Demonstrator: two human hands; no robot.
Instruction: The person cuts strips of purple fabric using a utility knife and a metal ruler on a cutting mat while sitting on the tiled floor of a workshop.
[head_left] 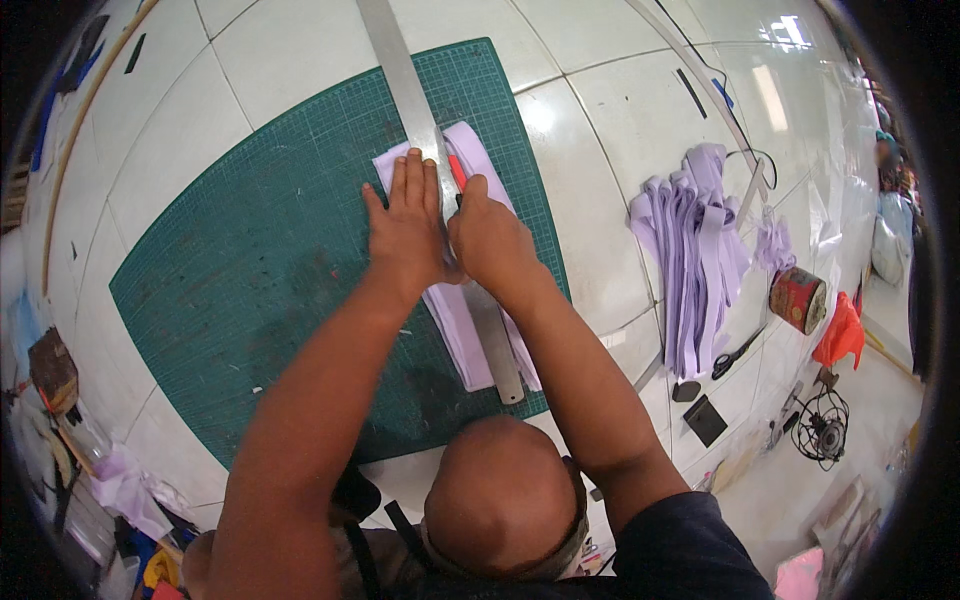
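Observation:
A long steel ruler lies lengthwise across a folded strip of lilac fabric on a green cutting mat. My left hand presses flat on the fabric and the ruler's left edge, fingers stretched forward and thumb apart. Close beside it, at the ruler's right edge, my right hand is closed around a red cutter knife. Its red end sticks out past my fingers; the blade cannot be made out. Fabric shows on both sides of the ruler.
A pile of lilac fabric strips lies on the white tiles to the right. Near it are black scissors, a red tin, an orange-red plastic bag and a dark wire-caged object. Clutter and a wooden block line the left.

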